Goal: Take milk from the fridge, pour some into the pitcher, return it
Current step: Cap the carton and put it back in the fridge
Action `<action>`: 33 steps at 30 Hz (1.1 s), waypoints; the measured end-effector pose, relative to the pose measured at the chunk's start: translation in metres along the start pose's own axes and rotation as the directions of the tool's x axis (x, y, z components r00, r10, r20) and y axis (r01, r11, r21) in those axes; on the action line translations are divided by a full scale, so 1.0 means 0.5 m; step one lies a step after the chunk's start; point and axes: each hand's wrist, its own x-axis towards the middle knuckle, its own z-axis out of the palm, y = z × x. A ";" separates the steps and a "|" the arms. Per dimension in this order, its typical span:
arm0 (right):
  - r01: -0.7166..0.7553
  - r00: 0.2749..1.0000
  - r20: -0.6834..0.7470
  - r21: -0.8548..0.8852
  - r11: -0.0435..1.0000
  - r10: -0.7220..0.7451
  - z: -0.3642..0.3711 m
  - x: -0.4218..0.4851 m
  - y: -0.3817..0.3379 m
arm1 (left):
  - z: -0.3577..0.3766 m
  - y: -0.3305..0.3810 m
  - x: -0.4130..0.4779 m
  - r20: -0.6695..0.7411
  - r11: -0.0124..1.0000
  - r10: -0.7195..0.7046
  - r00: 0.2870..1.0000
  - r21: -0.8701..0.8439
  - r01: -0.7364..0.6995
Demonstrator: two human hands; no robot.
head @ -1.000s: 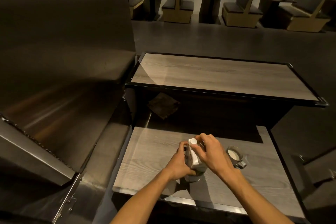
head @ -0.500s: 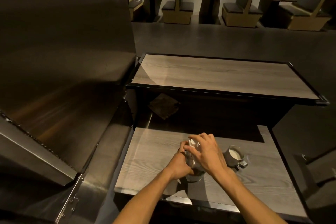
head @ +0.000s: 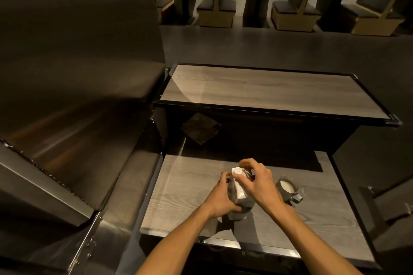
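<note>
We have the white-and-dark cardboard milk carton [head: 241, 193] standing upright on the grey wood-grain table [head: 185, 196], near its middle. Our left hand [head: 220, 199] wraps the carton's body low down, which steadies it against twisting. Our right hand [head: 260, 183] sits on top, fingers and thumb curled round the white round screw cap [head: 237, 171]. We judge the cap is being screwed closed, since the small steel pitcher [head: 287, 188] just to the right, apart from the carton, already holds milk. Working with the carton on the table rather than lifted guards against a spill. As we read it, the carton must next go into the fridge. We cannot tell if the brushed steel panel [head: 78, 73] at left belongs to it.
</note>
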 end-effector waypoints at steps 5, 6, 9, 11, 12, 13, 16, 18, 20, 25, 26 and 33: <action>0.005 0.999 -0.034 -0.131 0.991 -0.010 0.013 0.006 -0.017 | 0.000 0.000 0.000 -0.001 1.000 -0.001 1.000 0.008 0.001; -0.023 0.998 -0.059 -0.137 0.990 0.015 0.017 0.008 -0.021 | 0.001 0.002 0.000 -0.002 1.000 -0.005 1.000 0.006 0.005; -0.116 0.991 -0.088 -0.151 0.982 0.103 0.028 0.016 -0.033 | 0.001 0.004 0.000 0.019 1.000 -0.010 1.000 -0.004 0.010; -0.134 0.990 -0.061 -0.168 0.977 0.125 0.027 0.016 -0.039 | 0.000 0.002 -0.001 0.030 1.000 -0.008 1.000 -0.015 0.008; -0.107 0.994 -0.035 -0.184 0.977 0.102 0.026 0.013 -0.037 | -0.001 0.000 -0.001 0.035 1.000 -0.004 0.999 -0.028 0.005; -0.057 0.998 -0.006 -0.197 0.979 0.057 0.022 0.010 -0.034 | -0.002 -0.003 -0.001 0.039 0.999 -0.002 0.999 -0.042 0.004; 0.096 0.994 0.066 -0.213 0.972 -0.084 0.003 0.001 -0.015 | -0.003 -0.006 0.001 0.033 0.999 -0.006 0.999 -0.050 0.008; 0.138 0.988 0.098 -0.198 0.970 -0.121 -0.008 0.001 0.003 | -0.001 -0.004 0.002 0.014 1.000 -0.003 1.000 -0.018 0.004; 0.144 0.986 0.105 -0.172 0.974 -0.127 -0.011 0.003 0.013 | -0.001 -0.002 0.001 0.006 1.000 0.005 1.000 0.004 -0.005; -0.002 0.999 0.035 -0.124 0.992 0.006 -0.003 0.014 -0.013 | 0.000 0.000 0.000 0.008 1.000 -0.011 1.000 0.004 0.011; -0.029 1.000 0.009 -0.111 0.993 0.030 0.000 0.016 -0.019 | 0.001 0.001 0.000 0.005 1.000 -0.017 1.000 0.005 0.017; -0.080 0.997 0.004 -0.124 0.989 0.081 0.015 0.017 -0.020 | 0.001 -0.002 0.002 0.016 0.999 -0.028 0.999 -0.031 0.029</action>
